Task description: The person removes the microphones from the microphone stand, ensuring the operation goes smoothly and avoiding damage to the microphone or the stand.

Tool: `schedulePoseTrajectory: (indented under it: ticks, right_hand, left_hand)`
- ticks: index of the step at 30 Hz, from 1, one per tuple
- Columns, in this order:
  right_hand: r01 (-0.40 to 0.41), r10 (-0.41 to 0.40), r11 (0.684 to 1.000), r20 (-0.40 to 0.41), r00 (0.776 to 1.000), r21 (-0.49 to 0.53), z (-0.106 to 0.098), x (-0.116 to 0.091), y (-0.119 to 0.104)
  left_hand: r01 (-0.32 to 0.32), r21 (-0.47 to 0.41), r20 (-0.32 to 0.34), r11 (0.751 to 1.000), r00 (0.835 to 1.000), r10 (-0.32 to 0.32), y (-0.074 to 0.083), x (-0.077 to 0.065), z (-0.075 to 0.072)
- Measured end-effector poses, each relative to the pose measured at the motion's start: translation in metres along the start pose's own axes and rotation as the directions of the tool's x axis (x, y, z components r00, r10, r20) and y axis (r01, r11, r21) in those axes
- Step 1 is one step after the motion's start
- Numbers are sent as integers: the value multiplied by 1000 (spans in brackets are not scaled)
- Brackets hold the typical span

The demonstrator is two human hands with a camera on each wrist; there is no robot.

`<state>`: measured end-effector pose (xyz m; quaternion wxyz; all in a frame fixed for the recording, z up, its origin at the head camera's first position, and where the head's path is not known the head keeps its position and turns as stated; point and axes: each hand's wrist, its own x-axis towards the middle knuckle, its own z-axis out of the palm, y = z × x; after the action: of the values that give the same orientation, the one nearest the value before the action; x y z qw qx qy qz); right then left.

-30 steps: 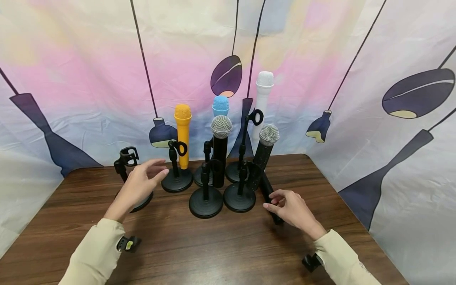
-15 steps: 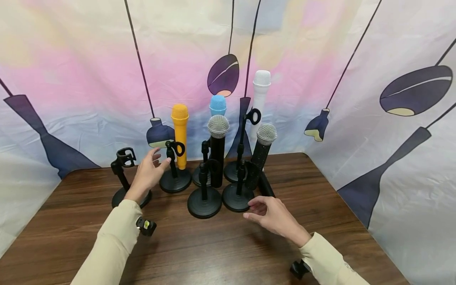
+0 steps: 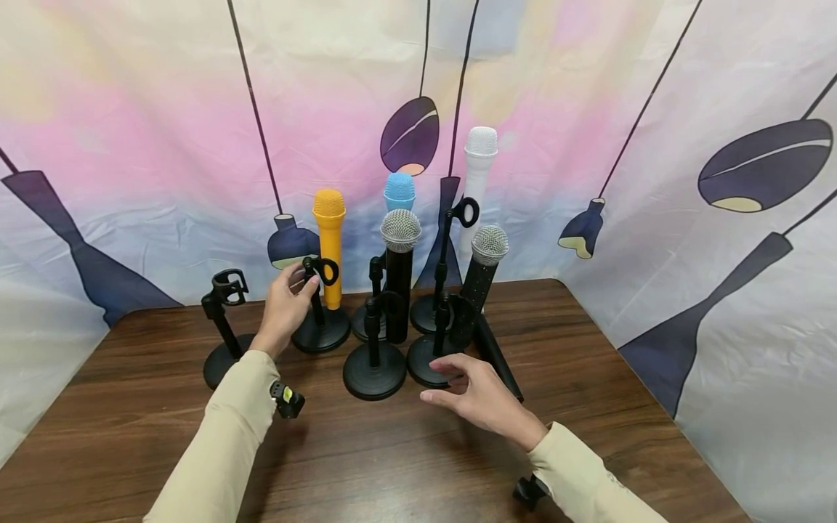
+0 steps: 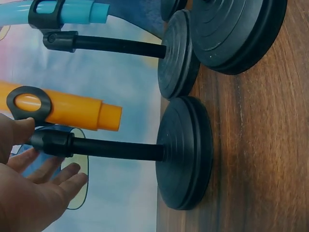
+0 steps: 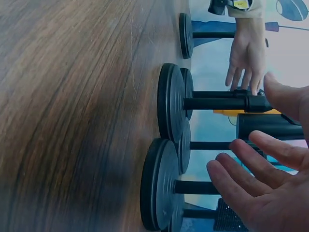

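My left hand (image 3: 285, 309) is at the top of a black microphone stand (image 4: 118, 149), thumb and fingers on either side of its clip joint. In the left wrist view the fingers extend loosely behind the joint, the thumb tip right at it. The yellow microphone (image 3: 331, 250) stands upright behind this stand, overlapping its ring clip. My right hand (image 3: 487, 396) hovers, fingers apart and holding nothing, by the base of the front right stand (image 3: 425, 363). That stand's clip holds a tilted black microphone with a silver head (image 3: 482, 265). In the right wrist view the fingers spread before the stands.
Another stand (image 3: 225, 327) with a bare clip is at the left. A black microphone (image 3: 400, 290), a blue one (image 3: 399, 190) and a white one (image 3: 479, 171) are grouped at the centre. A black cylinder (image 3: 497, 356) lies on the wooden table (image 3: 366, 465). A patterned cloth hangs behind.
My left hand has moved right, from beside the left stand to the yellow microphone's neighbouring stand. My right hand has moved left, away from the lying black cylinder.
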<state>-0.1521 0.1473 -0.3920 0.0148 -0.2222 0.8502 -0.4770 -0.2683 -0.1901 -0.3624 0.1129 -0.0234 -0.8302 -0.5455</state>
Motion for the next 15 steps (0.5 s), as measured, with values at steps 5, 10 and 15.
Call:
schedulePoseTrajectory:
  ticks: [5, 10, 15]
  right_hand:
    - [19, -19, 1000, -11, 1000, -2, 4, 3, -3]
    - [28, -28, 1000, -13, 1000, 1, 8, 6, -3]
    - [27, -27, 1000, -9, 1000, -3, 8, 7, -2]
  left_hand:
    - [-7, 1, 5, 1000, 1000, 7, 1, 3, 3]
    - [9, 3, 9, 1000, 1000, -9, 2, 4, 4]
    - [31, 28, 8, 999, 999, -31, 2, 5, 4]
